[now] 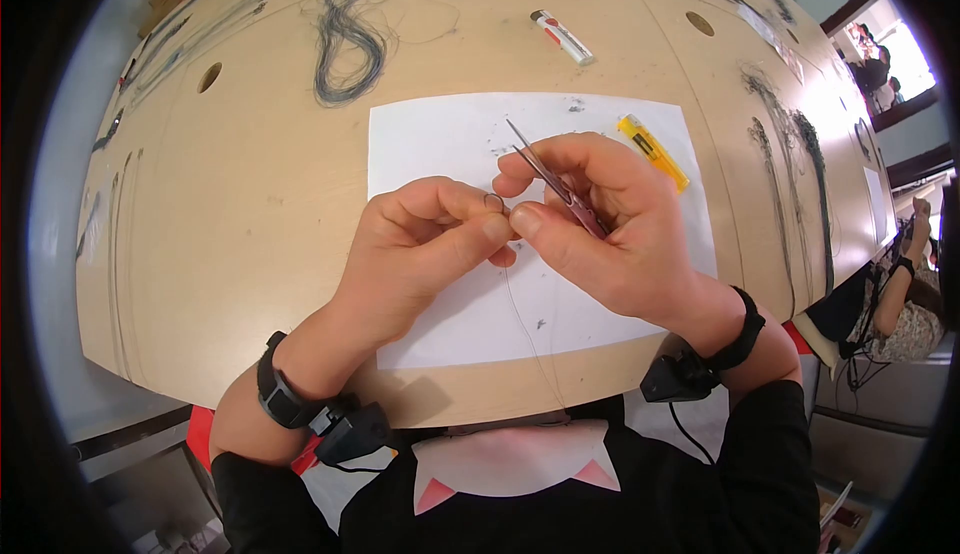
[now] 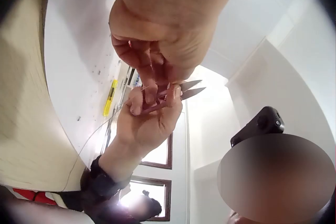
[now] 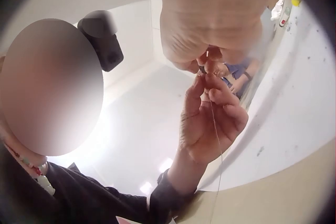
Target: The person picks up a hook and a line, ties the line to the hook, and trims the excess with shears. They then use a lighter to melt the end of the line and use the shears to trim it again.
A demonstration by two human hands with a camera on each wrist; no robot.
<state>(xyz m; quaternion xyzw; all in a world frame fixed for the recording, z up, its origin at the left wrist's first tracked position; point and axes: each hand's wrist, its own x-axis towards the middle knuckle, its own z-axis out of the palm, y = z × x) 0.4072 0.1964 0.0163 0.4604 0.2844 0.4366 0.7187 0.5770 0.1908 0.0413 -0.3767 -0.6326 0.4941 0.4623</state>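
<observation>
Over the white paper [image 1: 440,344], my left hand [image 1: 405,249] pinches a small dark loop [image 1: 494,198] between thumb and forefinger. From the pinch a thin thread [image 1: 523,326] hangs down past the table's front edge; the right wrist view shows this thread [image 3: 217,134] running beside the left palm. My right hand [image 1: 630,229] holds a pair of small scissors [image 1: 558,189] in its curled fingers, with the slim blades [image 2: 193,93] slightly apart and pointing away. The right thumb tip meets the left fingertips at the loop, where the fingers hide part of it.
A yellow cutter-like tool [image 1: 653,153] lies at the paper's right edge. Beyond the paper is a white tube with a red and black end [image 1: 563,37]. A bundle of dark strands [image 1: 345,49] rests at the back left, with more strands [image 1: 815,189] along the right.
</observation>
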